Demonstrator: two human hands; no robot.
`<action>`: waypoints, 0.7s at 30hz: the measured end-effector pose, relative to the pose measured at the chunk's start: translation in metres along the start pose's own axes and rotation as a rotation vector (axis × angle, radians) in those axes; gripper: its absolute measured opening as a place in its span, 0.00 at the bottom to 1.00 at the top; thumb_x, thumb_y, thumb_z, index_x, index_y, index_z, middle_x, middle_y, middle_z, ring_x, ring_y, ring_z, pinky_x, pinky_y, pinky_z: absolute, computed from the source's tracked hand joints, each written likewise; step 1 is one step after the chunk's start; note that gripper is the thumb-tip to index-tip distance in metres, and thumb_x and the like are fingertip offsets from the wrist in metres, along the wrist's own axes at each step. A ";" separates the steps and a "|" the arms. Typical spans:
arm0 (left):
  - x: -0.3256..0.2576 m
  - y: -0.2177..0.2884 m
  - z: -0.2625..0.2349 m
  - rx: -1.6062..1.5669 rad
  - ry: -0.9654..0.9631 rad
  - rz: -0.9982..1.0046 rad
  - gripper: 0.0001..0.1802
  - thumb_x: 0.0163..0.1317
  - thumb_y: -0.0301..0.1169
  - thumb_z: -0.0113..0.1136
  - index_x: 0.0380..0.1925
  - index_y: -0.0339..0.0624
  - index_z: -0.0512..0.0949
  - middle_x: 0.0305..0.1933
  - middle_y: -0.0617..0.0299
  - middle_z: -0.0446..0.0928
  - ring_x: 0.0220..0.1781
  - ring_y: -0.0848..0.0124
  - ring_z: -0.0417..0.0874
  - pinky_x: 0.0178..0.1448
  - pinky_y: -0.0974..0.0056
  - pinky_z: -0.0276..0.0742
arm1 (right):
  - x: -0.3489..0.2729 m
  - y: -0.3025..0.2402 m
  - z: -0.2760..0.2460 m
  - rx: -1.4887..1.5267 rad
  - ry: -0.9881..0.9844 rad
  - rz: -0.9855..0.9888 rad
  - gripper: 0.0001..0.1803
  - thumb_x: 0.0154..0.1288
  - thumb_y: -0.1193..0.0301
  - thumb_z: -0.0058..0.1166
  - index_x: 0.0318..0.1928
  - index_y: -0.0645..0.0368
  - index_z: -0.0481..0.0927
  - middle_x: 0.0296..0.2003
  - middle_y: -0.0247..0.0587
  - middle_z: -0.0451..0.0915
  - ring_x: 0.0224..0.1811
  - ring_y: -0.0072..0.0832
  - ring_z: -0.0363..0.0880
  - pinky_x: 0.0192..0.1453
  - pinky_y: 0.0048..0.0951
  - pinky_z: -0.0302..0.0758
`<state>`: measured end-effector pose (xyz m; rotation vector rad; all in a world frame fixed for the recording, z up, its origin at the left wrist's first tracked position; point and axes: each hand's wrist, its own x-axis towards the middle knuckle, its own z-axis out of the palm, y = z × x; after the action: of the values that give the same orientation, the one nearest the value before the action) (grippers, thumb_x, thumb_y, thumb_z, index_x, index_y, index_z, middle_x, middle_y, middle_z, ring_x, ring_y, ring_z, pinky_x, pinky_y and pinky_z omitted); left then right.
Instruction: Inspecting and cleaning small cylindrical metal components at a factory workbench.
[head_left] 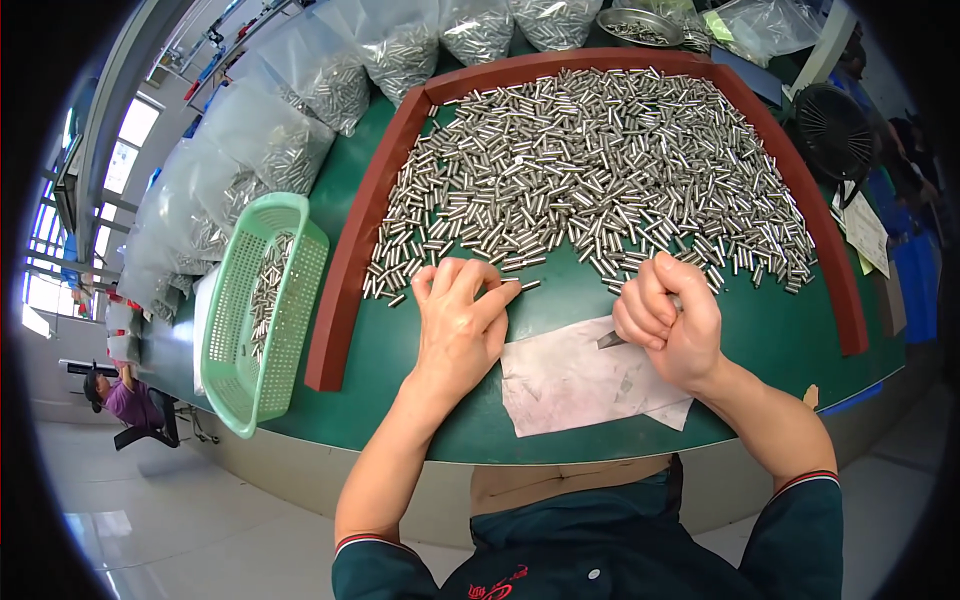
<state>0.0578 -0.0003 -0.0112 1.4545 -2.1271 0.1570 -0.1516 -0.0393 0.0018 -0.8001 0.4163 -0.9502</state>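
Note:
My left hand [462, 315] rests low over the green table, fingers bent and closed at a short metal pin [531, 286] that sticks out past the thumb and forefinger. My right hand [672, 318] is curled into a fist above a stained pale cloth [565, 385]. From the underside of that fist pokes a small dark metal piece [608, 340]; the rest of it is hidden by the fingers. Just beyond both hands spreads a large heap of shiny metal pins [600, 160].
A dark red wooden frame [348, 270] borders the heap on three sides. On the left stands a green perforated basket [305, 290] with some pins in it. Clear bags of pins [400, 55] line the far and left edges. A metal bowl [640, 27] and a black fan [833, 133] are at the far right.

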 end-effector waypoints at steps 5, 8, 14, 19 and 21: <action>0.002 0.004 0.000 -0.032 0.017 -0.009 0.08 0.36 0.23 0.61 0.22 0.45 0.77 0.28 0.69 0.68 0.36 0.70 0.68 0.44 0.60 0.54 | 0.000 0.002 0.000 0.013 -0.006 -0.008 0.23 0.64 0.65 0.31 0.11 0.54 0.53 0.07 0.28 0.52 0.09 0.16 0.46 0.14 0.19 0.47; 0.003 0.005 0.005 -0.040 0.028 -0.019 0.07 0.36 0.26 0.63 0.20 0.46 0.76 0.28 0.69 0.68 0.36 0.70 0.68 0.44 0.60 0.53 | 0.000 0.001 0.000 0.009 -0.008 -0.009 0.23 0.64 0.65 0.31 0.11 0.54 0.53 0.07 0.28 0.52 0.09 0.16 0.46 0.14 0.19 0.47; 0.004 0.008 0.010 -0.048 0.019 -0.083 0.07 0.37 0.27 0.64 0.18 0.45 0.75 0.28 0.68 0.69 0.36 0.69 0.68 0.43 0.60 0.54 | -0.002 0.002 0.002 0.023 -0.007 -0.011 0.22 0.64 0.66 0.31 0.11 0.55 0.54 0.07 0.28 0.52 0.09 0.16 0.46 0.15 0.19 0.47; 0.008 0.013 0.006 -0.076 0.036 -0.100 0.06 0.38 0.26 0.63 0.19 0.44 0.75 0.28 0.68 0.70 0.36 0.69 0.69 0.42 0.62 0.55 | -0.008 -0.004 0.006 -0.052 -0.188 -0.214 0.21 0.62 0.67 0.33 0.11 0.56 0.55 0.08 0.28 0.53 0.11 0.16 0.47 0.17 0.20 0.47; 0.009 0.017 0.002 -0.238 0.058 -0.085 0.07 0.38 0.24 0.63 0.20 0.42 0.76 0.27 0.66 0.72 0.34 0.70 0.70 0.41 0.65 0.58 | -0.009 -0.007 0.006 -0.030 -0.201 -0.286 0.21 0.62 0.66 0.33 0.11 0.56 0.55 0.09 0.28 0.54 0.12 0.17 0.47 0.18 0.20 0.48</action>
<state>0.0397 -0.0019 -0.0053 1.3799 -1.9587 -0.0820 -0.1563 -0.0316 0.0111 -0.9903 0.1433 -1.1168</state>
